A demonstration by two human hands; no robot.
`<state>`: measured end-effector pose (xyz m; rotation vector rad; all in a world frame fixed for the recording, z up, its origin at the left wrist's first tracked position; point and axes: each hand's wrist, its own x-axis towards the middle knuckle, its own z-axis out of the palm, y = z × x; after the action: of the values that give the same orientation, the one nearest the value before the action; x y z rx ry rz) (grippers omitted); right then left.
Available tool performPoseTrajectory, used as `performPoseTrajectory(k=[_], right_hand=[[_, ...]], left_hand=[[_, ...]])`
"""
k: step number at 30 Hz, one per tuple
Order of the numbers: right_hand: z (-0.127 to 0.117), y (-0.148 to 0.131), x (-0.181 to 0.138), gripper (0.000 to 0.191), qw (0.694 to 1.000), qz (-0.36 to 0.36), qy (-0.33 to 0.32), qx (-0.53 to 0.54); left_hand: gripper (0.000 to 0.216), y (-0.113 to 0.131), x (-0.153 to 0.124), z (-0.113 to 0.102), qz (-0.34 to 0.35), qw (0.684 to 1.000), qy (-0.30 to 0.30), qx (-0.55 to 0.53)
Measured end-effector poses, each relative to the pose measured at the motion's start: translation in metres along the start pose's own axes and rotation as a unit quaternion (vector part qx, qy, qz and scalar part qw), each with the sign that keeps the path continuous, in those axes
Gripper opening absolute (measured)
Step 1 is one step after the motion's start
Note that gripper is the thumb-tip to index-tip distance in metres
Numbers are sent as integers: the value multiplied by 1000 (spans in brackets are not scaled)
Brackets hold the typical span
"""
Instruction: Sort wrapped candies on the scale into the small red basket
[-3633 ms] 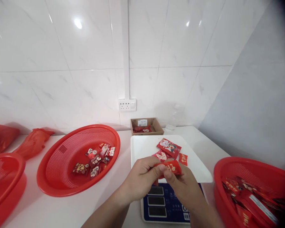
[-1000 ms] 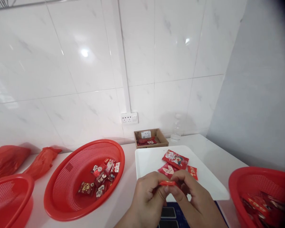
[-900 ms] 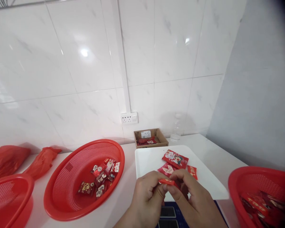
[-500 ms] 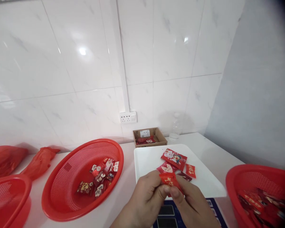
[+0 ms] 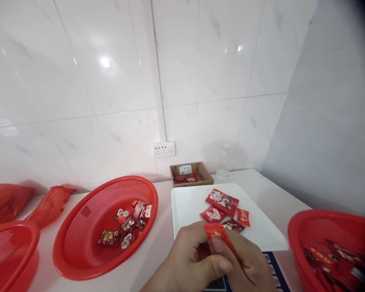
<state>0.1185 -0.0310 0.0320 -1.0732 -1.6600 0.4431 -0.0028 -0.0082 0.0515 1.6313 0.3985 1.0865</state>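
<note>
My left hand (image 5: pixel 190 257) and my right hand (image 5: pixel 249 259) are pressed together over the front edge of a white weighing scale. A small red candy packet (image 5: pixel 215 231) with gold lettering sticks up between them, its lower part hidden by my fingers. My right thumb lies against the packet's front, and my left thumb crosses below it. Just beyond my hands, on the scale's white pan (image 5: pixel 185 202), lie a large red packet (image 5: pixel 222 201), a pink packet (image 5: pixel 212 214), a small red packet (image 5: pixel 243 217) and a dark brown packet (image 5: pixel 233 225).
On the left, a red plastic basket (image 5: pixel 76 227) holds several wrapped candies (image 5: pixel 127 227); another red basket (image 5: pixel 295 235) with packets stands right. Red plastic bags (image 5: pixel 51 205) lie far left. A cardboard box (image 5: pixel 205 176) and clear bottle (image 5: pixel 223 162) stand by the wall.
My left thumb has slid across to the right, below the red packet, and my right thumb has risen onto its front. More of the brown packet on the pan shows.
</note>
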Motion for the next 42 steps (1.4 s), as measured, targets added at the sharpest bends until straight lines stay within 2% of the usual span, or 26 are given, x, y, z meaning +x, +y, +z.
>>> performPoseTrajectory(k=[2, 6, 10, 13, 17, 21, 28, 35, 42], right_hand=[[2, 0, 3, 36, 1000, 14, 3, 18], [3, -2, 7, 39, 996, 30, -37, 76], [0, -2, 6, 42, 995, 22, -50, 88], [-1, -1, 6, 37, 995, 46, -60, 64], [-1, 2, 7, 30, 997, 70, -34, 8], [-2, 7, 5, 30, 998, 60, -35, -6], [-1, 6, 7, 32, 999, 50, -16, -5], [-4, 2, 12, 22, 996, 87, -32, 10], [-5, 3, 10, 20, 994, 108, -18, -1]], left_hand=[[44, -3, 0, -3, -14, 1000, 6, -2], [55, -14, -3, -9, -70, 997, 20, 5], [50, -20, -4, -8, -111, 992, 54, 10], [46, -19, -4, -5, -111, 989, 92, 23], [40, -17, -2, -6, -105, 985, 134, 33], [32, -17, 0, -7, -108, 987, 119, 15], [34, -15, 1, -11, -128, 985, 120, 0], [28, -9, 2, -10, -116, 976, 164, 87], [23, -10, -2, -5, -84, 960, 162, 211]])
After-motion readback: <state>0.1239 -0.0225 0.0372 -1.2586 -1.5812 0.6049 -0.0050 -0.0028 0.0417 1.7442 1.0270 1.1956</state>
